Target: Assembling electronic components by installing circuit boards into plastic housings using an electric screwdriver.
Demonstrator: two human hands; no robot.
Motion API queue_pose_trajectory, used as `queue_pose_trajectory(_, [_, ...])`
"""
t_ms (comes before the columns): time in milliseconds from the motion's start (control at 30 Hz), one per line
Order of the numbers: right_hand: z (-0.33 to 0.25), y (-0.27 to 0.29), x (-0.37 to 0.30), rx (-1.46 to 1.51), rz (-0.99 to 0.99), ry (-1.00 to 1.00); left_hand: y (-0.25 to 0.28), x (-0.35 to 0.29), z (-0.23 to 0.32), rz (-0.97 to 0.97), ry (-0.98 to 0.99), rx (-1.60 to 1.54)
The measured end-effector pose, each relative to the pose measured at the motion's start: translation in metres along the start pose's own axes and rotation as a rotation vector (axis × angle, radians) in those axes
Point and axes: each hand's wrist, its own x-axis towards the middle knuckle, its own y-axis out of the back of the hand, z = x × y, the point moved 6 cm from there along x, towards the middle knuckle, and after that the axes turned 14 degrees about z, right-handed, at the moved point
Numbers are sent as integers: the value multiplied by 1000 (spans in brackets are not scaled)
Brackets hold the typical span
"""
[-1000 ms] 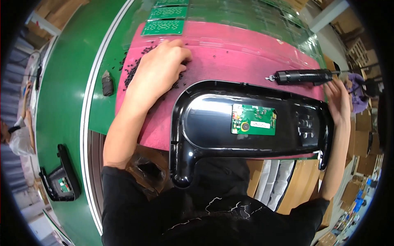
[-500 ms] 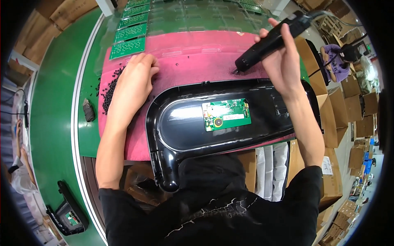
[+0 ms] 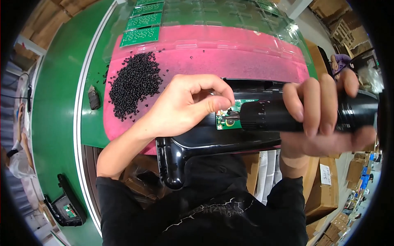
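Note:
My right hand is wrapped round a black electric screwdriver, held nearly level close to the camera. Its bit end overlaps a green circuit board, which sits in a glossy black L-shaped plastic housing. From this view I cannot tell whether the bit touches the board. My left hand hovers at the board's upper left with thumb and fingertips pinched together near the bit. Whatever they may hold is too small to name. To the left of that hand lies a heap of small black screws.
A pink mat covers the green bench. Clear plastic trays with green boards stand at the far side. A dark wrapped object lies left of the mat. Another black housing is at lower left; cardboard boxes stand at right.
My left hand has moved right, from the screws to the board, uncovering the heap. My right hand has brought the screwdriver from the mat's far side back over the housing, turning it nearly level.

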Motion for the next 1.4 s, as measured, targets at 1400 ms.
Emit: queue_pose_trajectory(1400, [-17, 67, -9, -495, 175, 70, -26, -4, -3, -97, -435, 766])
